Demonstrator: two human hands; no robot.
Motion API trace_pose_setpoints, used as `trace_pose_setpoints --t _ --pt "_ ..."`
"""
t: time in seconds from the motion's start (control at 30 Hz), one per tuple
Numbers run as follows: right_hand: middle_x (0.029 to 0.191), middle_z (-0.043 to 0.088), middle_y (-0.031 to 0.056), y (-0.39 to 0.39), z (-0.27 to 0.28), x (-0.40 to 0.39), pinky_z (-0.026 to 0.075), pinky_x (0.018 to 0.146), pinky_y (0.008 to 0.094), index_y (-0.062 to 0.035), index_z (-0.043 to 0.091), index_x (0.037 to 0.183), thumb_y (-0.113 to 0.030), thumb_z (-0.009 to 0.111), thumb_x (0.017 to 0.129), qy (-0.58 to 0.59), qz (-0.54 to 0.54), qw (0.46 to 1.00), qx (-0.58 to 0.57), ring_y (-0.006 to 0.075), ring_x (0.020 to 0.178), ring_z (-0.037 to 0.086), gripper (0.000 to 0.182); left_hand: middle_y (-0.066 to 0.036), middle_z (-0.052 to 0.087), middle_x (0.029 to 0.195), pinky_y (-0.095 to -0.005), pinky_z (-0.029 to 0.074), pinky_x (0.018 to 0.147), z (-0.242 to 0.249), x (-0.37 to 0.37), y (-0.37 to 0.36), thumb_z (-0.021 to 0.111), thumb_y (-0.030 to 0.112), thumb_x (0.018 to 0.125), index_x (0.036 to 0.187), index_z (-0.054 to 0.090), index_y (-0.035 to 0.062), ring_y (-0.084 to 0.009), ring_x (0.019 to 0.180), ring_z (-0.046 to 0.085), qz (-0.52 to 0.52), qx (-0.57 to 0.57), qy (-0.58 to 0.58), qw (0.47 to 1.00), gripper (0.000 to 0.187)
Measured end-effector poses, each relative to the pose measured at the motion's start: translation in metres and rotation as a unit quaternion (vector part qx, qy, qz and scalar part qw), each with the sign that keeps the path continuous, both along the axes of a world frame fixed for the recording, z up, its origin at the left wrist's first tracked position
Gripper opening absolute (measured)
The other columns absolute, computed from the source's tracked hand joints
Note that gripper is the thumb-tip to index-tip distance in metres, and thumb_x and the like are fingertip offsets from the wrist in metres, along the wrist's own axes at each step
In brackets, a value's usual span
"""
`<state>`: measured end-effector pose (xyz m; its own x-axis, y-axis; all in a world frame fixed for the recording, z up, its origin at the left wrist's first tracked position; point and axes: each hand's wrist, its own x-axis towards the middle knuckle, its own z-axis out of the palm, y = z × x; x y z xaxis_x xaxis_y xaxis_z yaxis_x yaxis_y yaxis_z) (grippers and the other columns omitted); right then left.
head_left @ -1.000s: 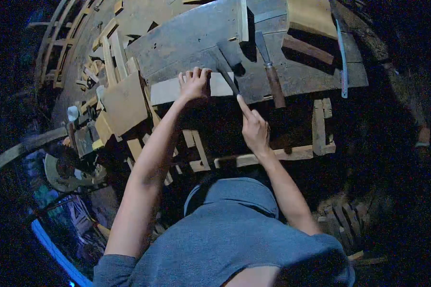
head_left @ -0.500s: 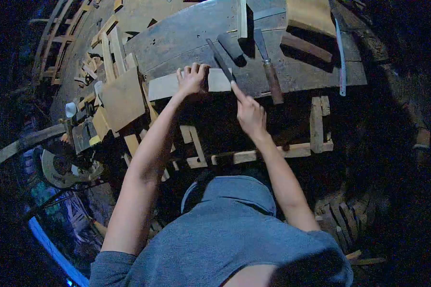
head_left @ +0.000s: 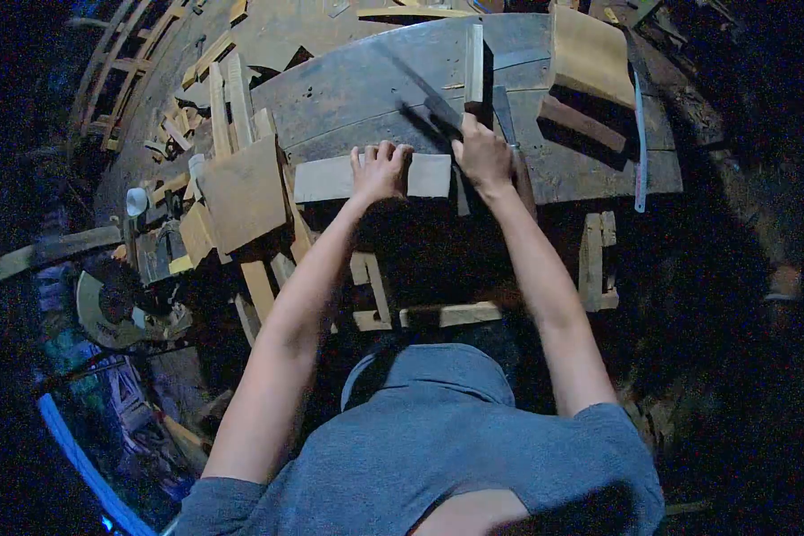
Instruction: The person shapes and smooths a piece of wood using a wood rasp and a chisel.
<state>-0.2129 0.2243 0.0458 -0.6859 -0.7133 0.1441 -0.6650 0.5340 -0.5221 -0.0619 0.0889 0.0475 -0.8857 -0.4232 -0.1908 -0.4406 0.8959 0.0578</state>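
Note:
A pale rectangular board (head_left: pixel 326 180) lies along the front edge of the workbench (head_left: pixel 348 85). My left hand (head_left: pixel 383 174) presses on it from above, fingers bent over its top and grip closed round it. To the right of the board, my right hand (head_left: pixel 486 159) is closed round the handle end of a long dark tool, perhaps a file (head_left: pixel 414 75), which points up and left and is blurred. Partly behind my right hand and wrist is a wooden-handled chisel (head_left: pixel 524 183); its blade shows above.
An upright wooden block (head_left: pixel 474 67) stands beyond my right hand. At the right are a large curved wood block (head_left: pixel 590 54), a brown block (head_left: pixel 582 123) and a thin metal ruler (head_left: pixel 640 147). A square panel (head_left: pixel 243 195) and wood offcuts lie left.
My right hand has moved up and right with the dark tool, which has left the board's right end. My left hand stays on the board. The whole view has shifted slightly.

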Motion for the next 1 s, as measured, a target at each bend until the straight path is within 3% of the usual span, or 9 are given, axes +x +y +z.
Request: trace_pose_setpoints --t 0.2,0.27,0.33,0.53,0.6,0.7,0.8,0.93,1.0 --pt "0.100 0.064 0.0256 0.045 0.043 -0.037 0.050 0.075 0.0474 -0.0027 0.053 0.119 -0.035 0.058 0.087 -0.098 -0.160 0.981 -0.056 0.0418 0.090 0.063 0.046 -0.007 0.047 0.122 -0.0640 0.017 0.105 0.003 0.005 0.001 0.088 0.032 0.043 0.129 0.041 0.0266 -0.0341 0.122 0.040 -0.002 0.056 -0.005 0.998 0.098" --pt "0.091 0.064 0.0212 0.056 0.019 -0.041 0.049 0.062 0.0422 -0.0038 0.043 0.132 -0.025 0.063 0.085 0.027 -0.177 0.975 -0.130 0.0352 0.072 0.063 0.055 -0.007 0.046 0.124 -0.0641 0.018 0.105 -0.005 0.003 -0.003 0.089 0.033 0.042 0.130 0.040 0.0267 -0.0342 0.123 0.040 -0.013 0.040 0.005 0.999 0.101" --pt "0.096 0.064 0.0196 0.074 0.019 -0.026 0.048 0.061 0.0428 -0.0032 0.040 0.138 -0.020 0.058 0.089 0.150 -0.018 0.977 -0.152 0.0351 0.070 0.061 0.055 -0.007 0.046 0.124 -0.0641 0.018 0.104 -0.005 0.002 -0.006 0.089 0.033 0.044 0.130 0.040 0.0264 -0.0342 0.123 0.040 -0.005 0.039 -0.041 0.998 0.099" --pt "0.074 0.056 0.0172 0.107 0.017 0.104 0.047 0.062 0.0439 -0.0281 0.054 0.130 -0.014 0.052 0.091 -0.205 -0.036 0.973 -0.098 0.0354 0.069 0.060 0.041 -0.008 0.043 0.127 -0.0579 0.026 0.101 -0.005 -0.003 -0.009 0.088 0.030 0.046 0.133 0.035 0.0187 -0.0339 0.122 0.040 -0.015 0.011 -0.091 0.996 0.102" --pt "0.076 0.059 0.0189 0.096 0.013 0.102 0.048 0.065 0.0443 -0.0254 0.054 0.130 -0.014 0.050 0.092 -0.238 -0.046 0.967 -0.082 0.0375 0.074 0.061 0.040 -0.009 0.042 0.127 -0.0569 0.027 0.099 -0.006 0.000 -0.010 0.088 0.032 0.043 0.133 0.035 0.0197 -0.0346 0.122 0.040 -0.011 0.014 -0.098 0.995 0.105" --pt "0.114 0.059 0.0236 0.069 0.005 0.087 0.048 0.084 0.0369 -0.0146 0.054 0.130 -0.010 0.048 0.093 -0.248 -0.044 0.961 -0.111 0.0359 0.106 0.059 0.037 -0.009 0.043 0.123 -0.0628 0.024 0.100 -0.003 -0.002 -0.010 0.088 0.034 0.044 0.129 0.039 0.0226 -0.0366 0.121 0.039 -0.007 0.056 -0.053 0.997 0.099" --pt "0.113 0.060 0.0231 0.074 0.002 0.107 0.048 0.085 0.0370 -0.0122 0.053 0.130 -0.010 0.047 0.094 -0.232 -0.044 0.947 -0.217 0.0363 0.106 0.059 0.037 -0.009 0.043 0.123 -0.0604 0.024 0.099 -0.002 -0.002 -0.011 0.088 0.036 0.043 0.129 0.039 0.0229 -0.0365 0.120 0.039 -0.019 0.038 -0.062 0.997 0.099" --pt "0.111 0.060 0.0255 0.092 0.026 0.115 0.048 0.083 0.0385 -0.0108 0.053 0.131 -0.010 0.046 0.094 -0.323 -0.050 0.945 -0.031 0.0375 0.103 0.060 0.037 -0.009 0.044 0.124 -0.0592 0.024 0.098 -0.005 -0.006 -0.014 0.088 0.036 0.044 0.128 0.040 0.0242 -0.0360 0.121 0.040 -0.004 0.032 -0.091 0.995 0.097" --pt "0.109 0.060 0.0268 0.071 0.004 0.099 0.049 0.078 0.0397 -0.0107 0.053 0.130 -0.010 0.046 0.095 -0.240 -0.036 0.951 -0.189 0.0386 0.097 0.062 0.036 -0.010 0.044 0.124 -0.0602 0.025 0.098 -0.003 -0.010 -0.017 0.087 0.035 0.046 0.127 0.040 0.0239 -0.0360 0.122 0.039 -0.008 0.059 -0.115 0.992 0.094"
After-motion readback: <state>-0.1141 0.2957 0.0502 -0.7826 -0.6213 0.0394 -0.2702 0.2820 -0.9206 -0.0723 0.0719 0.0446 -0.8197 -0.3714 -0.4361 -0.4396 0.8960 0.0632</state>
